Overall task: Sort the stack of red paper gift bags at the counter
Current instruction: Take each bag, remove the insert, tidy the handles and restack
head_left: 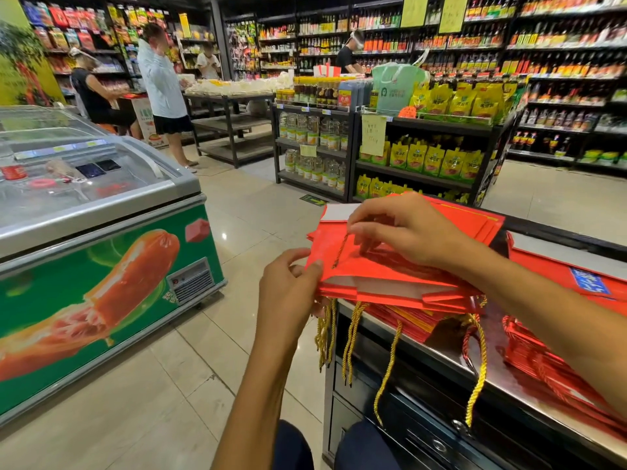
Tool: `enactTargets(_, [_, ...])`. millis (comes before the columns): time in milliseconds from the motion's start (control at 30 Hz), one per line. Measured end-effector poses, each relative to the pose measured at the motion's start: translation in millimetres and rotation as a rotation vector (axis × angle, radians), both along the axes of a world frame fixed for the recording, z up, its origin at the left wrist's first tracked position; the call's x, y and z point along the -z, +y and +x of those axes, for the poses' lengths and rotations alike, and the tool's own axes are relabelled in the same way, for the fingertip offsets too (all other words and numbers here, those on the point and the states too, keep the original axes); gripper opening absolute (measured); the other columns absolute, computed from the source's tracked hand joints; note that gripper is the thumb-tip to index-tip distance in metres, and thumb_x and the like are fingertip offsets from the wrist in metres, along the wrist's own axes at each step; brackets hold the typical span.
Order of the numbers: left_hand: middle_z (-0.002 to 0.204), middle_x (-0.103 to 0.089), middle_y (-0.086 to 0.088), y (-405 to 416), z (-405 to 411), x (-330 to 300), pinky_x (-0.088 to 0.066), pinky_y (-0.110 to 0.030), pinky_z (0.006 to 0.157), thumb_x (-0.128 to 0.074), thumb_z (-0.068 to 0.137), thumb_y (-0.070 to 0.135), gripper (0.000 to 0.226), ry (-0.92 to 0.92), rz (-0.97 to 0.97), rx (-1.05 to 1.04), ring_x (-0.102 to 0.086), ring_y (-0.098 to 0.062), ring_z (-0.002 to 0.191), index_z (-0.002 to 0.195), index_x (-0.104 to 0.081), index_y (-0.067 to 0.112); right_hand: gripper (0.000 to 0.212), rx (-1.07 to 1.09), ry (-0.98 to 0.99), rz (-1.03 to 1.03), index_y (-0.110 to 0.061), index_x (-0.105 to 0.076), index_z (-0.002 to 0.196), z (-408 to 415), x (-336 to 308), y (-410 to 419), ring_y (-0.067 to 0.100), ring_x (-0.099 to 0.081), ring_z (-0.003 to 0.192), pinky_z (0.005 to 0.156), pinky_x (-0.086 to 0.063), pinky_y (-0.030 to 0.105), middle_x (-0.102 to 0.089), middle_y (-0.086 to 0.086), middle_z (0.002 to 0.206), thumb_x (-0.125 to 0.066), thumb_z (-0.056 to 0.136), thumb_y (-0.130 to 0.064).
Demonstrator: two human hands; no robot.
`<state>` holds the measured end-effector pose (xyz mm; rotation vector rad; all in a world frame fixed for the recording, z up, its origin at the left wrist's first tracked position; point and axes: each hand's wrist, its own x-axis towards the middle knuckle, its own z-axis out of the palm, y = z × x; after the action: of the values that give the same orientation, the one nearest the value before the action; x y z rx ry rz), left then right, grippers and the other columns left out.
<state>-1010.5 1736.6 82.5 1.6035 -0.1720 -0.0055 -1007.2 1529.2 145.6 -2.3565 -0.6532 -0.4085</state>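
My left hand (288,286) grips the near left corner of the stack of red paper gift bags (403,266), thumb on top and the other fingers curled underneath the edge. My right hand (407,228) reaches over the top of the same stack, and its fingers (356,228) pinch a gold twisted cord handle (341,249) that lies across the face of the top bag. The stack sits at the left end of the desk (492,378), jutting out past its edge toward the aisle, and the bags lie flat, one on another, not quite squared up. A white inner panel shows at the far left corner of the stack. More gold cord handles (353,337) hang down from the underside of the bags over the front of the desk, above its dark drawers (431,432).

To the right, along the desk, lies a second pile of red bags (556,368) with red cords, partly under my right forearm. Behind it rests a red bag with a blue label (588,281).

On my left stands a chest freezer (112,276) with a sausage picture on its green side. Across the tiled floor are shelves of yellow pouches (437,157) and jars, and several people stand farther back among the aisles.
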Motion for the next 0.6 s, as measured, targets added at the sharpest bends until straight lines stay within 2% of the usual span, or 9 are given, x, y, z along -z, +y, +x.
enactTargets(100, [0.078,-0.074,-0.005,1.8,2.0,1.0,-0.059,-0.036,0.05,-0.059,0.101,0.01,0.021,-0.02,-0.043,-0.021,-0.07,-0.021,0.058,0.117,-0.063,0.023,0.008,0.025,-0.047,0.021,-0.011,-0.073,0.096,-2.2,0.4,5.9,0.012,-0.074,0.072,0.071,-0.059,0.036,-0.075,-0.001,0.076,-0.067,0.099,-0.015])
enactTargets(200, [0.091,-0.075,-0.011,3.0,5.3,2.5,-0.063,-0.042,0.058,-0.063,0.099,0.011,0.032,0.093,-0.1,-0.005,-0.075,-0.021,0.069,0.129,-0.057,0.02,0.009,0.128,0.057,-0.035,-0.017,-0.074,0.097,-1.5,-2.7,1.6,0.009,-0.072,0.078,0.077,-0.057,0.038,-0.076,-0.004,0.082,-0.068,0.098,-0.023])
enactTargets(267, [0.096,-0.074,-0.012,3.4,5.1,4.7,-0.064,-0.043,0.061,-0.065,0.099,0.018,0.033,0.17,-0.15,0.014,-0.076,-0.019,0.073,0.13,-0.056,0.02,0.013,0.269,0.104,-0.083,-0.024,-0.075,0.101,-1.5,-10.0,-10.7,0.009,-0.07,0.085,0.081,-0.055,0.038,-0.075,-0.007,0.09,-0.067,0.097,-0.033])
enactTargets(367, [0.094,-0.074,-0.01,5.6,9.2,0.7,-0.063,-0.04,0.062,-0.061,0.101,0.036,0.031,0.228,-0.19,0.039,-0.077,-0.021,0.075,0.121,-0.061,0.012,0.025,0.575,0.133,-0.294,-0.026,-0.075,0.106,-7.5,-17.0,-35.7,0.017,-0.065,0.093,0.077,-0.049,0.035,-0.072,-0.004,0.1,-0.062,0.097,-0.046])
enactTargets(400, [0.093,-0.076,-0.01,7.0,13.2,-2.7,-0.062,-0.038,0.061,-0.06,0.101,0.04,0.033,0.242,-0.173,0.044,-0.077,-0.021,0.075,0.117,-0.062,0.012,0.029,0.678,0.147,-0.359,-0.024,-0.075,0.104,-9.3,-15.2,-44.9,0.023,-0.064,0.094,0.074,-0.046,0.035,-0.072,0.0,0.099,-0.06,0.097,-0.048])
enactTargets(467, [0.092,-0.078,-0.01,9.0,23.6,-10.9,-0.061,-0.035,0.058,-0.06,0.1,0.045,0.036,0.256,-0.099,0.068,-0.077,-0.021,0.072,0.113,-0.063,0.011,0.041,0.835,0.21,-0.439,-0.016,-0.074,0.087,-13.9,-8.3,-59.0,0.031,-0.064,0.088,0.068,-0.047,0.036,-0.07,0.007,0.088,-0.057,0.098,-0.051])
enactTargets(533, [0.09,-0.078,-0.01,7.4,33.4,-19.3,-0.061,-0.034,0.058,-0.062,0.098,0.044,0.038,0.256,0.01,0.12,-0.077,-0.021,0.069,0.112,-0.064,0.008,0.048,0.918,0.292,-0.45,-0.014,-0.06,0.067,-19.5,0.8,-64.7,0.031,-0.059,0.075,0.061,-0.043,0.036,-0.057,0.006,0.07,-0.055,0.098,-0.051])
enactTargets(600, [0.08,-0.077,-0.01,3.3,39.9,-25.0,-0.059,-0.031,0.052,-0.067,0.097,0.037,0.038,0.258,0.094,0.183,-0.076,-0.022,0.064,0.115,-0.063,0.003,0.046,0.945,0.353,-0.419,-0.015,-0.046,0.065,-24.1,6.7,-61.5,0.03,-0.052,0.073,0.055,-0.033,0.032,-0.047,0.003,0.067,-0.057,0.097,-0.046])
